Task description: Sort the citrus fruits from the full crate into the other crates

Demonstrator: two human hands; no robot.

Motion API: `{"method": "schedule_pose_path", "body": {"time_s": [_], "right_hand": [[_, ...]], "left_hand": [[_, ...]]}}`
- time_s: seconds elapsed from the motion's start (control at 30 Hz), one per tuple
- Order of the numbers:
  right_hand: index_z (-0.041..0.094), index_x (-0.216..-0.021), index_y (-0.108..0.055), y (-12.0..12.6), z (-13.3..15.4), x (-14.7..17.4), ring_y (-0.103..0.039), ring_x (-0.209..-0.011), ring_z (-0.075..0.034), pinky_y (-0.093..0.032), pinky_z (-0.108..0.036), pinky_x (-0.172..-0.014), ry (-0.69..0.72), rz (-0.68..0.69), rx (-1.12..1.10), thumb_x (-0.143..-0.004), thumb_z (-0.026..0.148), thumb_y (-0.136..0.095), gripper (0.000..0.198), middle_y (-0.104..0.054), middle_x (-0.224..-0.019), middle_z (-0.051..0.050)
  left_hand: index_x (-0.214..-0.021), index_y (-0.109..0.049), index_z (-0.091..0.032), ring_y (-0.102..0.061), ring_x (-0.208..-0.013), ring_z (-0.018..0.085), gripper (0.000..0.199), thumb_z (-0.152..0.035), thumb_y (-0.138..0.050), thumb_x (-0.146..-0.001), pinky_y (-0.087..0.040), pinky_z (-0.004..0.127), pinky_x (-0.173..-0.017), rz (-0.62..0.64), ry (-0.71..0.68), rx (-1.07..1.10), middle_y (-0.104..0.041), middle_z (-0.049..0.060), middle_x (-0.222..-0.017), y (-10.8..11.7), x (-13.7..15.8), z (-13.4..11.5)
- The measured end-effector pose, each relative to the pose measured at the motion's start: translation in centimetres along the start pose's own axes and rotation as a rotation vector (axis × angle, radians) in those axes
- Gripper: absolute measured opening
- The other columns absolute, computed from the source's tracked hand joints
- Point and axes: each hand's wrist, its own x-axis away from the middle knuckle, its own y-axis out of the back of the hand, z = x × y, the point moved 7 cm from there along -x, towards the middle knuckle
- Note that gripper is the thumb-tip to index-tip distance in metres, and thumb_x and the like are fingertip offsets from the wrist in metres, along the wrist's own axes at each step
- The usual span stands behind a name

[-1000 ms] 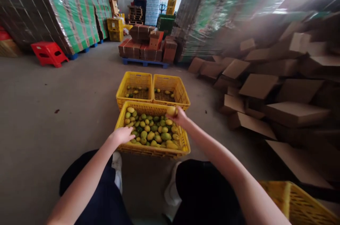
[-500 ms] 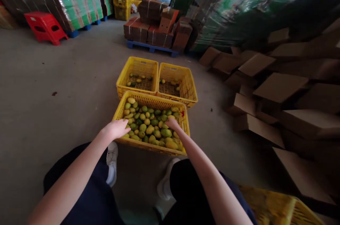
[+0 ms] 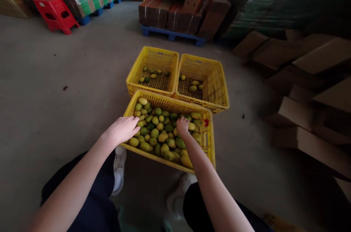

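Observation:
A yellow plastic crate (image 3: 212, 144) stands on the floor before my feet, filled with green and yellow mangoes (image 3: 154, 133). Over its left side reaches my left hand (image 3: 124, 129), palm down, fingers stretched out and apart above the fruit, holding nothing that I can see. My right hand (image 3: 182, 126) is down among the mangoes on the right half, its fingers curled inward. What lies under those fingers is hidden. Just right of it is a paler yellow mango (image 3: 192, 126). A small red mark (image 3: 206, 122) shows on the crate's right inner wall.
Behind touch two more yellow crates, the left crate (image 3: 128, 80) and the right crate (image 3: 225, 89), each with a few mangoes. Cardboard boxes (image 3: 298, 113) lie heaped at right. Farther back are a blue pallet (image 3: 171, 35) of bundled cartons and a red stool (image 3: 56, 14).
The view has tilted down and closer, so the crates look larger. My right hand has shifted slightly among the mangoes with its fingers bent. My left hand stays over the left side.

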Motion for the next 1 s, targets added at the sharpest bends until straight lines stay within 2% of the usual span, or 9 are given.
{"method": "schedule_pose_path", "body": {"time_s": [0.17, 0.33, 0.53, 0.6, 0.73, 0.8, 0.9, 0.93, 1.0], "right_hand": [[0.017, -0.122, -0.059, 0.8, 0.2, 1.0, -0.061, -0.111, -0.025, -0.052, -0.048, -0.093, 0.013, -0.008, -0.145, -0.092, 0.034, -0.061, 0.034, -0.061, -0.126, -0.01], [0.009, -0.11, -0.057, 2.8, 0.0, 2.7, -0.057, -0.114, -0.032, -0.044, -0.046, -0.098, 0.09, -0.011, -0.439, -0.083, 0.014, -0.063, 0.028, -0.065, -0.111, -0.02], [0.021, -0.101, -0.048, 8.7, 2.0, 5.6, -0.066, -0.092, -0.02, -0.053, -0.03, -0.079, 0.211, 0.03, -0.882, -0.078, 0.045, -0.067, 0.038, -0.067, -0.102, -0.006], [0.023, -0.096, -0.048, 11.3, 3.4, 7.9, -0.066, -0.082, -0.018, -0.053, -0.029, -0.074, 0.317, 0.143, -1.248, -0.071, 0.05, -0.072, 0.044, -0.068, -0.093, -0.002], [0.023, -0.092, -0.052, 15.4, 4.9, 11.8, -0.066, -0.076, -0.016, -0.053, -0.028, -0.073, 0.462, 0.364, -1.745, -0.056, 0.042, -0.087, 0.054, -0.068, -0.087, 0.0], [0.023, -0.103, -0.054, 15.7, 4.7, 11.7, -0.068, -0.08, -0.018, -0.054, -0.029, -0.074, 0.489, 0.375, -1.722, -0.066, 0.047, -0.081, 0.052, -0.07, -0.093, -0.003], [0.019, -0.119, -0.053, 12.7, 3.5, 8.8, -0.07, -0.084, -0.02, -0.055, -0.033, -0.075, 0.383, 0.301, -1.288, -0.094, 0.048, -0.044, 0.039, -0.072, -0.1, -0.008], [0.02, -0.12, -0.054, 11.1, 2.8, 7.6, -0.07, -0.086, -0.019, -0.055, -0.031, -0.076, 0.315, 0.254, -1.025, -0.098, 0.042, -0.037, 0.036, -0.072, -0.1, -0.007], [0.016, -0.113, -0.06, 8.0, 2.1, 5.5, -0.07, -0.094, -0.022, -0.054, -0.033, -0.082, 0.248, 0.246, -0.845, -0.093, 0.031, -0.051, 0.027, -0.073, -0.1, -0.009]], "left_hand": [[-0.128, -0.057, -0.011, -0.063, -0.114, 0.031, 0.044, -0.035, -0.038, -0.097, -0.046, 0.04, -0.096, 0.037, -0.009, 0.017, -0.064, 0.019, -0.128, -0.3, -0.2, -0.8], [-0.136, -0.051, -0.011, -0.06, -0.119, 0.033, 0.047, -0.033, -0.039, -0.096, -0.043, 0.041, -0.099, 0.055, -0.01, 0.114, -0.062, 0.019, -0.132, 0.0, 0.0, -1.8], [-0.155, -0.02, -0.016, -0.044, -0.136, 0.037, 0.086, -0.038, -0.063, -0.084, -0.036, 0.042, -0.108, -0.051, -0.107, 0.303, -0.034, 0.019, -0.157, 0.8, -0.5, -4.2], [-0.155, -0.017, -0.018, -0.041, -0.138, 0.04, 0.1, -0.042, -0.072, -0.076, -0.036, 0.044, -0.109, -0.137, -0.122, 0.401, -0.024, 0.019, -0.161, 1.5, -0.9, -4.8], [-0.145, -0.039, -0.018, -0.052, -0.128, 0.037, 0.087, -0.042, -0.078, -0.07, -0.042, 0.044, -0.105, -0.283, -0.191, 0.6, -0.046, 0.019, -0.146, 2.7, -1.3, -6.1], [-0.133, -0.052, -0.02, -0.058, -0.12, 0.034, 0.074, -0.037, -0.08, -0.067, -0.045, 0.042, -0.102, -0.383, -0.212, 0.676, -0.059, 0.015, -0.132, 3.5, -1.1, -6.2], [-0.123, -0.058, -0.021, -0.062, -0.111, 0.031, 0.068, -0.041, -0.083, -0.062, -0.048, 0.039, -0.097, -0.516, -0.169, 0.794, -0.067, 0.011, -0.119, 4.6, -0.5, -5.6], [-0.121, -0.06, -0.021, -0.064, -0.106, 0.03, 0.068, -0.043, -0.083, -0.061, -0.049, 0.038, -0.094, -0.535, -0.136, 0.837, -0.069, 0.01, -0.114, 4.8, -0.4, -5.3], [-0.116, -0.062, -0.019, -0.067, -0.097, 0.027, 0.065, -0.047, -0.083, -0.061, -0.052, 0.036, -0.088, -0.539, -0.061, 0.934, -0.071, 0.009, -0.105, 4.8, -0.3, -4.6]]}}
